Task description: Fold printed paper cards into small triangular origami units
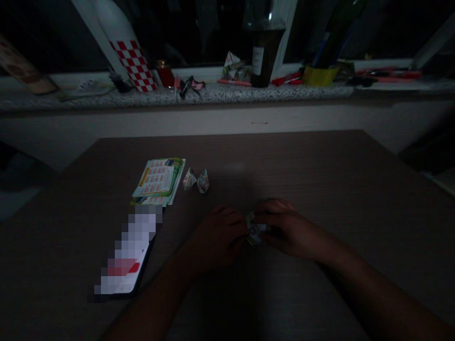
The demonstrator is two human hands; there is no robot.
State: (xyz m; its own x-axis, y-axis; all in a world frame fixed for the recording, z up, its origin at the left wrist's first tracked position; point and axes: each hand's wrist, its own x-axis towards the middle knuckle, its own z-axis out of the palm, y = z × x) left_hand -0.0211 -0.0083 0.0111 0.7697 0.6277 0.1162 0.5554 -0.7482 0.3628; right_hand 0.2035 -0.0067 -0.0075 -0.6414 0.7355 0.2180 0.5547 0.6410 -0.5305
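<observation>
Between my hands, low over the table, is a small piece of folded printed paper point(256, 231). My left hand point(222, 234) grips its left side with fingers curled and pressed together. From the other side my right hand point(287, 227) holds it, thumb and fingers closed around its edge. Much of the paper is hidden by my fingers, and the dim light blurs its folds. Beyond my left hand stands a small folded paper figure point(202, 181) with two pointed halves, made of similar printed paper.
A stack of printed calendar sheets point(158, 177) lies at the left on the brown table point(302, 161). Nearer me is a lit phone point(131, 255), its screen pixelated. Along the stone windowsill point(213, 97) stand a red-checked white bottle point(133, 61), a dark bottle point(263, 59) and other small items.
</observation>
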